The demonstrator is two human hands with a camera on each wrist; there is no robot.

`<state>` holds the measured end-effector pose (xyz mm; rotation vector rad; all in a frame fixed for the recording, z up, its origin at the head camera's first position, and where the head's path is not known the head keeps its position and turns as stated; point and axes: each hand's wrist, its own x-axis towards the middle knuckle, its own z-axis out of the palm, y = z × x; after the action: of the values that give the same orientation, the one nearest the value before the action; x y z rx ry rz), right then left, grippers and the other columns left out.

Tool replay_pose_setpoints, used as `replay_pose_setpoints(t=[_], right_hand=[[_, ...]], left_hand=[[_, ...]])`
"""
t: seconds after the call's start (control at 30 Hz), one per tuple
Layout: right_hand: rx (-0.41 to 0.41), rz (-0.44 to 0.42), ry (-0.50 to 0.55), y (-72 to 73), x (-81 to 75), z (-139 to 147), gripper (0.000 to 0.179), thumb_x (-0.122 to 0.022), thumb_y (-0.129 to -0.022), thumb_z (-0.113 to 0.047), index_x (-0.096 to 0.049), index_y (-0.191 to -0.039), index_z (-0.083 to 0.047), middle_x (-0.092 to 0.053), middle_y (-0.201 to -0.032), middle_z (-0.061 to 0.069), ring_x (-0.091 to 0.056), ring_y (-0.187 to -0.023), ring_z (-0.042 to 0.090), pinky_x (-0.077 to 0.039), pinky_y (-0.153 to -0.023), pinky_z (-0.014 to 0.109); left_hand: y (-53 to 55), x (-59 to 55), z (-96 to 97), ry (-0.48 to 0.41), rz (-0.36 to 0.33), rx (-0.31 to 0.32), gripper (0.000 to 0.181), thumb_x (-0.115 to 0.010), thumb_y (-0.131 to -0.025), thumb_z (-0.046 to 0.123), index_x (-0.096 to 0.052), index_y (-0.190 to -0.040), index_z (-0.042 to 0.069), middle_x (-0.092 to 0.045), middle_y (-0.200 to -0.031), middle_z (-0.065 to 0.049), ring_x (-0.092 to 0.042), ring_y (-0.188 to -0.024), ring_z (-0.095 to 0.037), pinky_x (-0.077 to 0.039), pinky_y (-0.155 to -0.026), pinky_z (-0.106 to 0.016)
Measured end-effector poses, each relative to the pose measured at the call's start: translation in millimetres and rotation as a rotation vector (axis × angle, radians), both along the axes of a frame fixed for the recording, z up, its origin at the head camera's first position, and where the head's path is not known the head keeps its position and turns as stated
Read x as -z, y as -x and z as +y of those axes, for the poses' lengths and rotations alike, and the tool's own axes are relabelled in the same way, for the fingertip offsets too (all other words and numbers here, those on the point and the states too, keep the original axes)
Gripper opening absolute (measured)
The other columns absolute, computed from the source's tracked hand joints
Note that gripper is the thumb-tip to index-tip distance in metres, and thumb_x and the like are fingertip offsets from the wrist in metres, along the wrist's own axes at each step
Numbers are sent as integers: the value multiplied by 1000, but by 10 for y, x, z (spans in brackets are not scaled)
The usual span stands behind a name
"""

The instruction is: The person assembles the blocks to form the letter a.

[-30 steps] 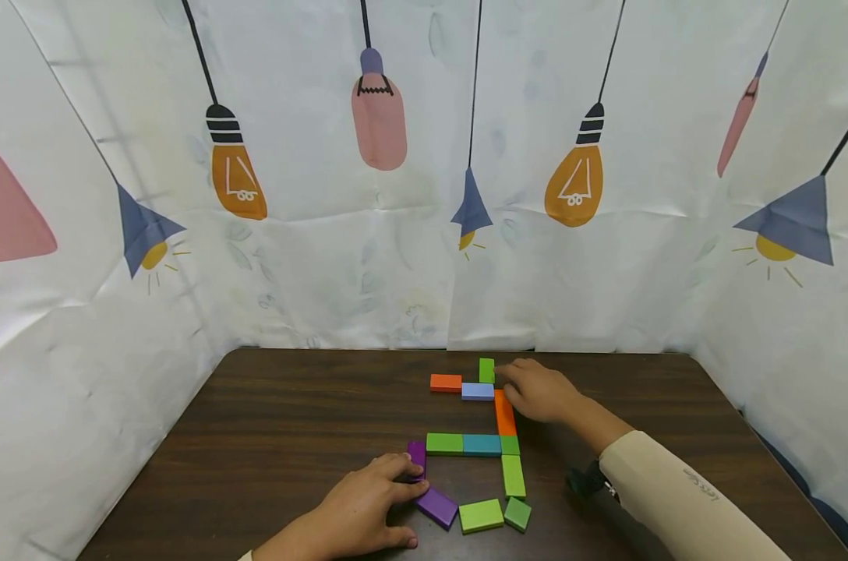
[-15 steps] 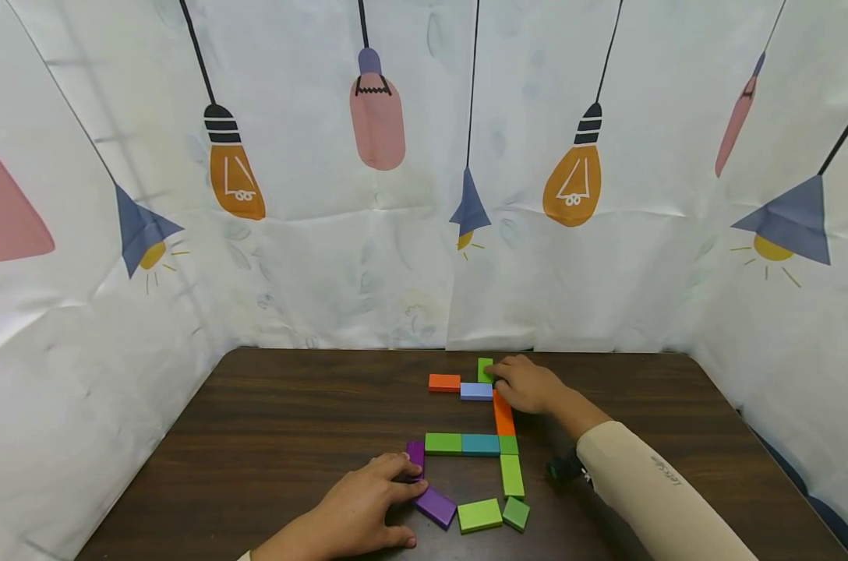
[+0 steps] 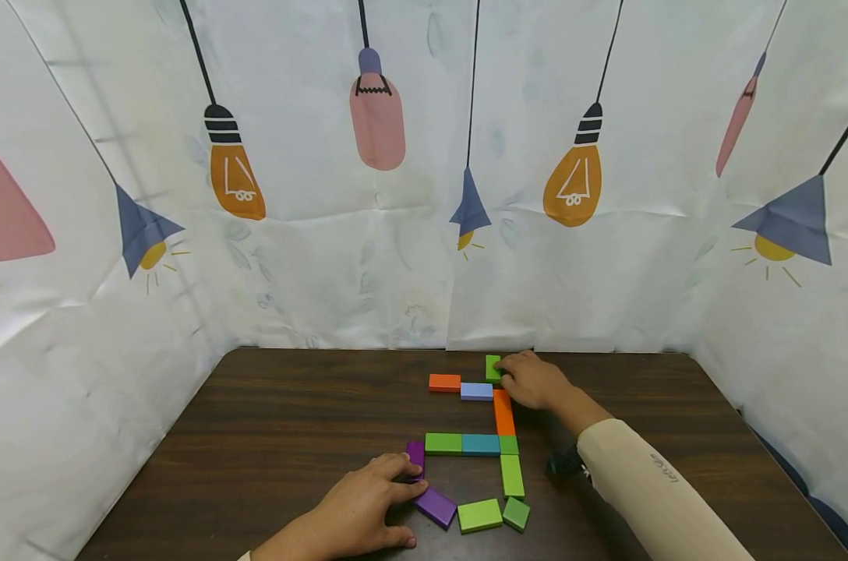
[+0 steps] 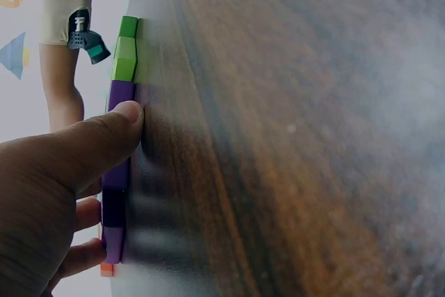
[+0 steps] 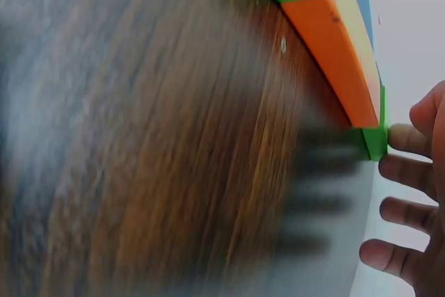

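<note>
In the head view my right hand (image 3: 536, 380) touches the small upright green block (image 3: 492, 368) at the far end of a line of coloured blocks. The right wrist view shows fairly straight fingertips against that green block (image 5: 376, 140), with the thumb apart from it. Below it are a light blue block (image 3: 476, 392), a red-orange block (image 3: 444, 382) and a long orange block (image 3: 504, 413). My left hand (image 3: 371, 502) rests its fingertips on an upright purple block (image 3: 415, 458) and a slanted purple block (image 3: 436, 508). Its thumb lies apart, on the near side.
A green block (image 3: 443, 444), a teal block (image 3: 480, 445) and a small green block (image 3: 508, 445) form a row. Lime blocks and a green square (image 3: 516, 514) continue the outline nearer me. All lie on the dark wooden table (image 3: 291, 413), with a printed curtain (image 3: 326, 273) behind.
My right hand has moved left onto the far green block, which has then shifted slightly right and away from me. The left hand and the other blocks have stayed in place.
</note>
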<state>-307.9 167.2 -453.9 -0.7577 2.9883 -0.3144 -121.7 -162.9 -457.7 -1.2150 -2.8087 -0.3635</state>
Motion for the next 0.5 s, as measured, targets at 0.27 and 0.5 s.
replay_pose_setpoints(t=[0.27, 0.5], right_hand=[[79, 34, -5, 13, -22, 158, 40, -57, -104, -41, -67, -130, -13, -67, -125, 9, -60, -117, 35, -53, -85, 55], [131, 29, -19, 13, -36, 260, 37, -69, -97, -44, -68, -119, -14, -68, -108, 5, -62, -90, 22, -55, -72, 47]], left_hand=[[1, 3, 3, 5, -4, -3, 64, -80, -84, 55, -69, -136, 20, -58, -138, 3, -53, -129, -24, -58, -83, -42], [-2, -2, 1, 10, -11, -6, 64, -80, -84, 56, -69, -136, 20, -58, -138, 3, -53, -130, -24, -58, -83, -42]])
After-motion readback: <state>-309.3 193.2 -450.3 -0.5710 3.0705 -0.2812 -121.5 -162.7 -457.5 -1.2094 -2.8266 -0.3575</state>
